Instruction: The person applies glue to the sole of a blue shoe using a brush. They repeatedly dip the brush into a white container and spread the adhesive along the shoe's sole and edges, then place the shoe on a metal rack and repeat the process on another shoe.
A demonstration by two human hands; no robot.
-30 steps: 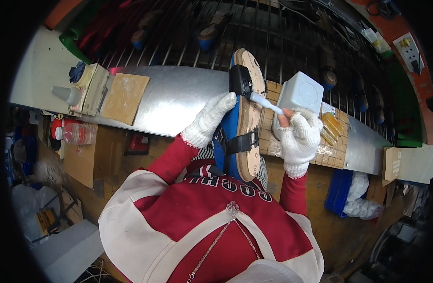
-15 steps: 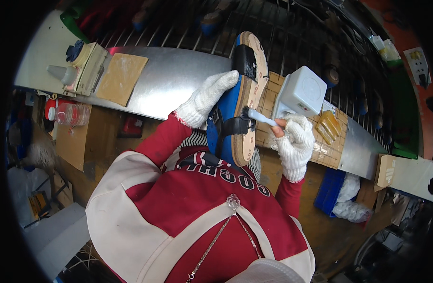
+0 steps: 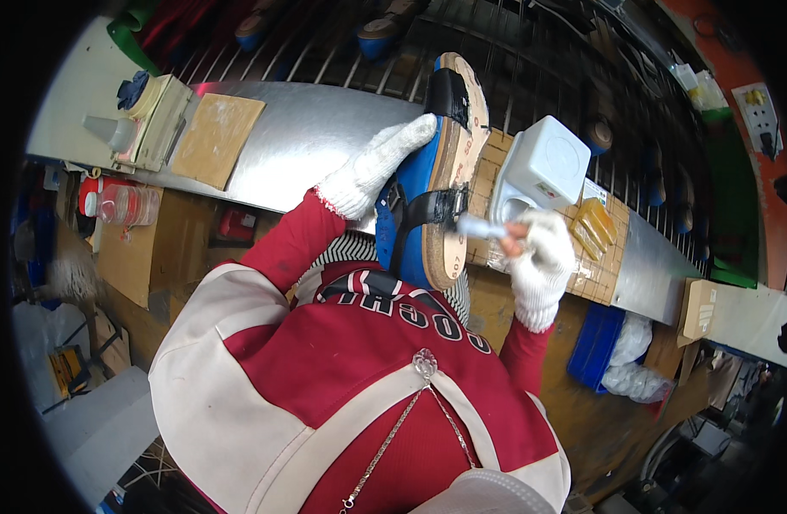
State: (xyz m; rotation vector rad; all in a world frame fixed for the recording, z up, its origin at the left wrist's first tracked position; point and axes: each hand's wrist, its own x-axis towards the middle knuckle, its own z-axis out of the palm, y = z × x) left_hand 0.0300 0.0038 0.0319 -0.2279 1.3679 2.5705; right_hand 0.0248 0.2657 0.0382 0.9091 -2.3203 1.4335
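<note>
My left hand [image 3: 372, 171], in a white knitted glove, grips a sandal [image 3: 449, 244] by its side, the thumb stretched along it. The sandal stands on its edge, on a blue last, with its pale sole side facing right. Black straps are folded over the sole's edge at two places. My right hand [image 3: 541, 261], gloved with bare fingertips, pinches a small brush [image 3: 486, 228] with a pale handle. Its head is smeared by motion and lies close to the lower strap; whether it touches, I cannot tell.
Beside the sandal, a white plastic dispenser [image 3: 552, 158] with an open cup and a yellowish block [image 3: 594, 228] rest on a gridded board [image 3: 614, 261]. A brown sheet [image 3: 218, 137] lies on the metal bench at left. More lasted shoes [image 3: 376, 41] stand on the rod rack beyond.
The brush has come away from the strap's folded end, slightly down and to the right. The sandal stays in my left hand, almost unmoved.
</note>
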